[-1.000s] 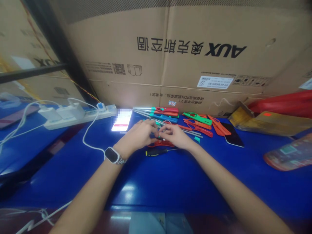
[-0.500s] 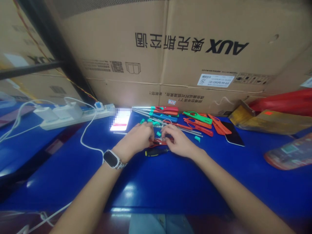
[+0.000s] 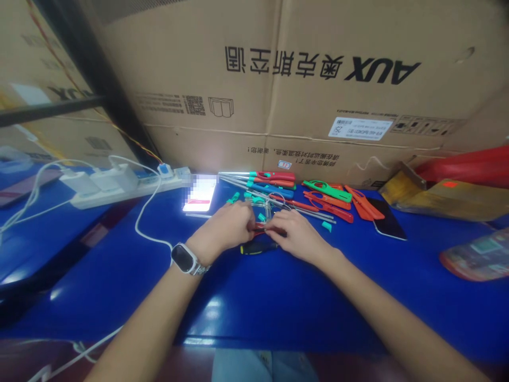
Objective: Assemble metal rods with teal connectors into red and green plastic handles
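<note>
My left hand (image 3: 228, 227) and my right hand (image 3: 296, 233) meet at the middle of the blue table (image 3: 278, 297). Both are closed around a small red part (image 3: 262, 226) held between their fingertips, with a clear piece sticking up from it. A black-and-yellow screwdriver (image 3: 256, 248) lies just below my hands. A smartwatch (image 3: 183, 257) is on my left wrist. Behind my hands lies a heap of red, green and blue long-nosed lighters (image 3: 274, 183) and red handle shells (image 3: 330, 207), with small teal caps (image 3: 326, 226) scattered among them.
A lit phone (image 3: 200, 193) lies at the back left of the heap, a dark phone (image 3: 387, 225) at the right. A white power strip (image 3: 119, 188) with chargers and cables runs along the left. Large cardboard boxes (image 3: 302, 90) wall the back. Packets (image 3: 475, 257) lie far right.
My hands have drawn slightly nearer to me and closed tighter on the red part, which now sits between both sets of fingertips above the screwdriver. The view shifted a little.
</note>
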`<state>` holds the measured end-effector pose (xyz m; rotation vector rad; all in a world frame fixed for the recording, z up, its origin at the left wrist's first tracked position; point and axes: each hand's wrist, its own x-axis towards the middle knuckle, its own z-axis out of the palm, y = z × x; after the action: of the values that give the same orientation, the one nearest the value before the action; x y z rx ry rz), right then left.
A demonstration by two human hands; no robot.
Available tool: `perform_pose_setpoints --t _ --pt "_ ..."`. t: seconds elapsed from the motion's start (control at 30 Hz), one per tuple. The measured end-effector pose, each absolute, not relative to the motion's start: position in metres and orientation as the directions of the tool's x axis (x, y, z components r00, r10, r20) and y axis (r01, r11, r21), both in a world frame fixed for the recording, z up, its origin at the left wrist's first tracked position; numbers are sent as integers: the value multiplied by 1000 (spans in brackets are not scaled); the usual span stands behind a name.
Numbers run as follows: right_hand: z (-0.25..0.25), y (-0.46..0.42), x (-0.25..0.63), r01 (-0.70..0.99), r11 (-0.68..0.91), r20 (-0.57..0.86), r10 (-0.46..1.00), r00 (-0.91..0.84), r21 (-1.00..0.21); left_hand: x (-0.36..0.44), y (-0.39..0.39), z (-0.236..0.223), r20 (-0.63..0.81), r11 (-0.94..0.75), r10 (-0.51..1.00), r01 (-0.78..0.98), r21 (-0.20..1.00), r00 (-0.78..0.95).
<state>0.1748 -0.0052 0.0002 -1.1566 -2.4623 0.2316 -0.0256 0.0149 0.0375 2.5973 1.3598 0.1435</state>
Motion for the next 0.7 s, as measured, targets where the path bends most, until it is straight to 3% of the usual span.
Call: perform_pose_setpoints --t 0.37,0.7 --pt "-5 -5 173 735 630 345 767 -541 -250 -29 18 33 -11 -534 831 805 260 556" --pt "-5 -5 169 750 615 280 785 -553 -243 -33 27 22 5 -525 837 800 292 547"
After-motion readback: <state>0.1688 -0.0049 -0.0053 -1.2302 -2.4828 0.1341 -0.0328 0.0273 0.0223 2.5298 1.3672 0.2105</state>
